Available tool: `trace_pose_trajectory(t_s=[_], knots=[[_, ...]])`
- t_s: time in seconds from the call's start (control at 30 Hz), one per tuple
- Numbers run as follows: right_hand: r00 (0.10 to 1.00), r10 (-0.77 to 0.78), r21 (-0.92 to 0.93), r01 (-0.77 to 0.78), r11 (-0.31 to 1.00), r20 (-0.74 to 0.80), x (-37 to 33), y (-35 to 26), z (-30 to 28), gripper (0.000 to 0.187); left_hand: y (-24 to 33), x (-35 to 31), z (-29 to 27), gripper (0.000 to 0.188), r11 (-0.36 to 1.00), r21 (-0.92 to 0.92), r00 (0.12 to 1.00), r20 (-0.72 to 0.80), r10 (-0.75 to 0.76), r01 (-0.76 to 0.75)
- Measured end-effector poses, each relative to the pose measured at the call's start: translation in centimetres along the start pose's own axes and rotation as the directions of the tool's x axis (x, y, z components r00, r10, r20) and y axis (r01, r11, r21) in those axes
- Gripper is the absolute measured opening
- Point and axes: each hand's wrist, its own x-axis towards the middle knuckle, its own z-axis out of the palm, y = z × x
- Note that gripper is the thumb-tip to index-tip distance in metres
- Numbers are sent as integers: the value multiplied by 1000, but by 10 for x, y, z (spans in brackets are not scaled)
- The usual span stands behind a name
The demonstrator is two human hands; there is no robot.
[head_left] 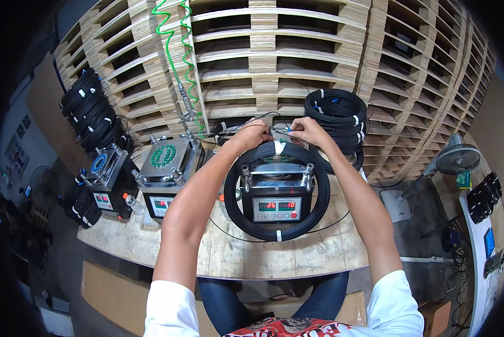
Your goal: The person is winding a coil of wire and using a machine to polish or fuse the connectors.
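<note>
A coil of thin black cable (231,205), tied with white bands, stands upright against the front of the middle machine (277,209). Behind the coil's top, my left hand (254,133) is closed with its fingertips pinched on the black cable. My right hand (310,132) is closed as well, pinching a cable end with a small blue piece (289,130) at the fingertips. Both hands are close together above the machine's metal top. A loose loop of cable arches over between them. The coil and fingers partly hide the machine's plate.
To the left stand two similar machines, one with a green-ringed plate (163,156), one with a blue ring (99,163). A bottle (133,203) is beside them. Stacked coils (336,108) sit behind right; more (89,109) at far left. Wooden pallets (263,39) rise behind. A fan (457,158) is right.
</note>
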Motion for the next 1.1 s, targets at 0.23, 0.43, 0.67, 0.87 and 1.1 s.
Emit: trace_pose_trajectory(t_s=[0.23, 0.43, 0.67, 0.87, 1.1], knots=[[999, 32, -37, -33, 999, -15, 1, -12, 6, 12, 7, -5, -8, 20, 999, -39, 999, 8, 31, -31], [990, -37, -280, -2, 960, -136, -12, -11, -11, 17, 32, -38, -42, 12, 987, -150, 998, -22, 53, -55], [973, -53, -152, 19, 988, -225, -66, -18, -50, 48, 22, -119, -100, 46, 957, -236, 980, -68, -187, 166], [977, -68, -399, -18, 917, -201, -121, -1, -44, 71, 31, -183, -80, 45, 896, -21, 890, -103, -444, 445], [911, -209, -408, 50, 911, -355, -155, 7, -10, 23, 26, -219, -32, 30, 837, 82, 827, -237, -510, 541]])
